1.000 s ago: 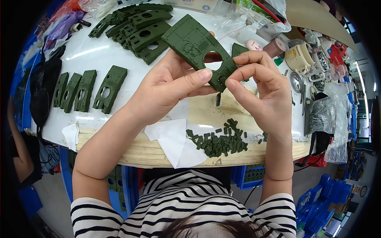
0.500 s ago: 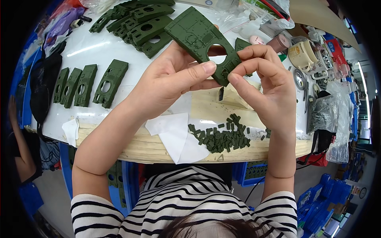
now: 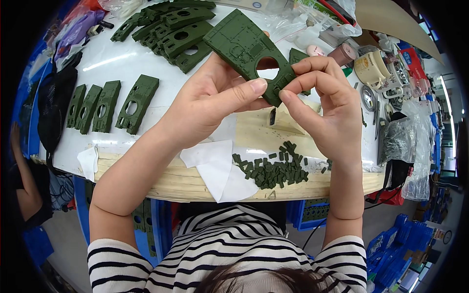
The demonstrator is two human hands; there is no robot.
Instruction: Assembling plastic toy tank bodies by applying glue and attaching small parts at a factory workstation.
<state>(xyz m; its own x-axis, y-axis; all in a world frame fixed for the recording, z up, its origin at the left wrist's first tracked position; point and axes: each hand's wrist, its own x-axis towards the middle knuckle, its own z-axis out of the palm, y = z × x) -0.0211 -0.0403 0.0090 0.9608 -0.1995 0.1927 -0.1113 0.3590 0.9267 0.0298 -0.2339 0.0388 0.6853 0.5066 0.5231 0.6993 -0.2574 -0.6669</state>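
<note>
Currently left hand (image 3: 210, 96) grips green hull (image 3: 239, 41) above table (image 3: 97, 73); right hand (image 3: 334, 110) narrowed at its near end, can't tell if pinching anything. Likely risk: off-centre push twists hull loose.

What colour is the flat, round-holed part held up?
Flat, round-holed part: dark green, clearest in the head view.

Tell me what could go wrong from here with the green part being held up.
The green part is held above the table, with the left hand gripping it near the hole, so it might slip and drop. The right hand is at its narrow end; pressing there could tilt it. The loose small pieces lie near the table's front edge, so a forearm might knock some off.
</note>
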